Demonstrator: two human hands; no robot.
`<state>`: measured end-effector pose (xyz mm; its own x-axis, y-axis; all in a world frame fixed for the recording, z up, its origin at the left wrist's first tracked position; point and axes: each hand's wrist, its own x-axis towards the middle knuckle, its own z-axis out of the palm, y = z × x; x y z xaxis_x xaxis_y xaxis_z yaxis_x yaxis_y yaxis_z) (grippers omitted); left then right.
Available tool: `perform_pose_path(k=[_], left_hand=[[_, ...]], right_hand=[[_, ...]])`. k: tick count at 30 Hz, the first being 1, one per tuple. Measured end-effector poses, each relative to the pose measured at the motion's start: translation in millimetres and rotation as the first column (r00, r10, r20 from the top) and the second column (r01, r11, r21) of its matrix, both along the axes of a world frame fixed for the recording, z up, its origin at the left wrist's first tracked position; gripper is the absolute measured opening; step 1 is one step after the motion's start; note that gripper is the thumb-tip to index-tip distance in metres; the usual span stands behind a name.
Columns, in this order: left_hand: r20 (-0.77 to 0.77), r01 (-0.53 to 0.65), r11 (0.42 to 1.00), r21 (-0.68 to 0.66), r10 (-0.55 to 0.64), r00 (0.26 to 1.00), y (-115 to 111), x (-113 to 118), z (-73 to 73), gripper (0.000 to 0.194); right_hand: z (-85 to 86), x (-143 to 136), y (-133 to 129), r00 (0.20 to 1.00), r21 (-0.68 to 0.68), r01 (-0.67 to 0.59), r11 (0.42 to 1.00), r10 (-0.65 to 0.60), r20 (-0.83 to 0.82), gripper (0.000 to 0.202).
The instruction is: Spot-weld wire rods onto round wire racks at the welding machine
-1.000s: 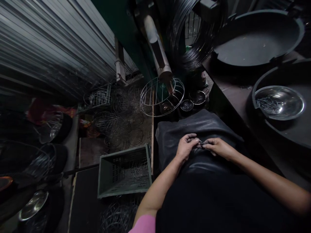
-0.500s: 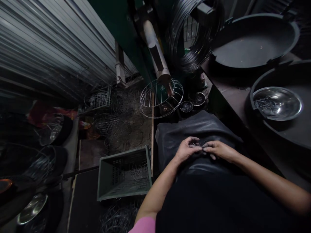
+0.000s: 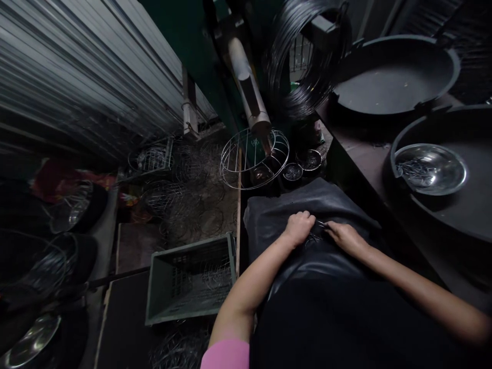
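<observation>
Over the dark apron on my lap [image 3: 265,218], both hands are close together. My left hand [image 3: 301,228] is curled closed, back of the hand up, and short metal wire pieces show at its fingertips; the inside of its grip is hidden. My right hand [image 3: 346,238] pinches the end of a short wire piece [image 3: 320,224] that reaches across to my left fingers. Beneath my left hand, several loose wire pieces [image 3: 313,238] lie on the apron. Ahead, a round wire frame [image 3: 229,184] sits around the lower end of a machine's metal arm [image 3: 249,92].
To the right, a steel bowl [image 3: 455,177] of small wire pieces rests in a large dark pan [image 3: 442,218]; another pan [image 3: 388,87] is behind it. A green crate [image 3: 151,287] with wire parts stands at left. Wire coil [image 3: 282,66] and small containers [image 3: 292,172] are ahead.
My left hand has turned over and curled closed, and loose wire pieces now show on the apron beneath it. The right hand has drawn slightly right, with a wire piece between the hands.
</observation>
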<state>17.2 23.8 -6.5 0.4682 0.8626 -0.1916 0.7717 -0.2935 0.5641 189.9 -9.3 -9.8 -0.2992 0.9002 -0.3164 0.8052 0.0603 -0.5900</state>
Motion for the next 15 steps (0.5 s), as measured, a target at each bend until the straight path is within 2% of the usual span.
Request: perform_pose_path(k=[3,6,8,11,15], left_hand=[[-0.102,0.093,0.995,0.046,-0.088,0.991,0,-2,-4.7,0.014],[-0.153,0.14,0.987,0.077,-0.127,0.98,0,-6,-4.8,0.015],[-0.172,0.186,0.976,0.111,-0.166,0.971,0,-10,-2.9,0.016],[-0.18,0.252,0.947,0.201,-0.217,0.959,0,-15,2.0,0.021],[-0.215,0.302,0.908,0.289,-0.246,0.945,-1,-18,9.7,0.025]], right_hand=[[4.3,3,4,0.974,-0.227,0.093,0.969,-0.136,-0.182,0.019],[11.7,3,12,0.871,-0.465,0.189,0.865,-0.366,-0.327,0.016],[15.1,2,17,0.825,-0.526,0.22,0.821,-0.444,-0.349,0.013],[17.5,-2,21,0.818,-0.538,0.221,0.813,-0.455,-0.351,0.011],[21.7,-8,20,0.807,-0.588,0.118,0.8,-0.422,-0.412,0.013]])
